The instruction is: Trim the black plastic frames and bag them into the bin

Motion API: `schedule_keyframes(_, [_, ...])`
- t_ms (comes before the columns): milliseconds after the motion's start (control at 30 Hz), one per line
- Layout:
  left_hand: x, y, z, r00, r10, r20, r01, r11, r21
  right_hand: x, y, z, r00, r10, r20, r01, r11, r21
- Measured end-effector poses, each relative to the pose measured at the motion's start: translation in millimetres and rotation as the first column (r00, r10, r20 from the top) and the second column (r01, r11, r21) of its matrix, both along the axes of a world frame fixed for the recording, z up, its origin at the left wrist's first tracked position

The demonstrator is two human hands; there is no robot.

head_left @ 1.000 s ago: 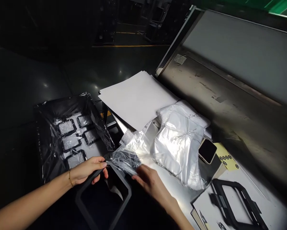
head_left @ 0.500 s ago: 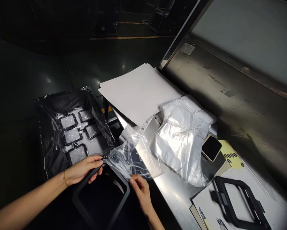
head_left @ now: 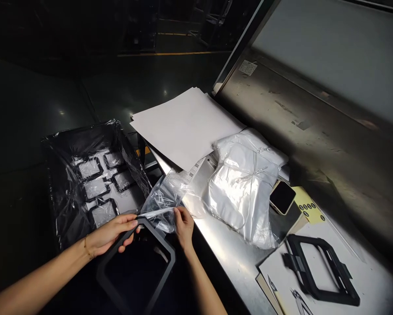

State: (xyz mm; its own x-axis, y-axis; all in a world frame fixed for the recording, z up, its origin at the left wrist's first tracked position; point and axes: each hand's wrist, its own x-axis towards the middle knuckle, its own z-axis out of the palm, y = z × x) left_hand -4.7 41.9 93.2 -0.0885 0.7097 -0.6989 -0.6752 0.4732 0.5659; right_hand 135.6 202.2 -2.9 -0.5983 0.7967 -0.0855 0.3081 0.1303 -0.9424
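A black plastic frame (head_left: 160, 239) with a large opening hangs in front of me. My left hand (head_left: 115, 234) is closed on its upper left corner, thumb on top. From that corner a clear plastic bag (head_left: 165, 194) stretches away toward the table. My right hand (head_left: 184, 227) pinches the bag's near edge, which is drawn into a taut line between both hands. Whether the left fingers also grip the bag edge is hard to make out. The frame's lower part fades into the dark.
A black bin (head_left: 61, 183) lined with plastic film stands at left, several similar frames inside. On the metal table (head_left: 224, 249) lie white sheets (head_left: 186, 122), a tied bundle of plastic bags (head_left: 242, 183), a smartwatch-like device (head_left: 282, 197), another black frame (head_left: 327, 293) and nippers (head_left: 300, 302).
My right hand has moved up and slightly away along the bag, pulling its edge straight. My left hand keeps its hold on the frame. The view has shifted a little.
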Motion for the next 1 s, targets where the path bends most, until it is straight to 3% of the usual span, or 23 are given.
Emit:
schedule_keyframes(200, [1, -3, 0.9, 0.999, -0.017, 0.045, 0.017, 1.0, 0.003, -11, 12, -13.2, 0.993, 0.098, 0.068, -0.104, 0.99, 0.094])
schedule_keyframes(300, [0, -7, 2.3, 0.999, 0.011, 0.037, -0.01, 1.0, -0.02, -5, 7, -7.5, 0.992, 0.103, 0.074, -0.109, 0.991, 0.082])
schedule_keyframes(467, [3, -11, -3.4, 0.998, 0.064, 0.012, -0.063, 0.996, -0.066, 7, -12, 39.5, 0.991, 0.124, 0.046, -0.124, 0.992, 0.002])
schedule_keyframes(567, [5, -12, -9.0, 0.997, 0.07, 0.012, -0.069, 0.995, -0.072, 8, -23, 71.3, 0.95, 0.31, 0.025, -0.31, 0.95, -0.027])
schedule_keyframes(667, [5, -16, -14.1, 0.994, 0.107, 0.009, -0.105, 0.989, -0.103, 21, -37, 83.7, 0.886, 0.463, 0.037, -0.462, 0.887, -0.018])
schedule_keyframes(867, [9, -29, -19.5, 0.971, 0.233, -0.047, -0.237, 0.947, -0.215, 70, -70, 77.8, 0.926, 0.338, 0.167, -0.346, 0.938, 0.025])
schedule_keyframes(1000, [14, -35, -27.5, 0.947, 0.296, -0.123, -0.317, 0.924, -0.213, 44, -42, 80.3, 0.934, 0.326, 0.144, -0.341, 0.936, 0.091])
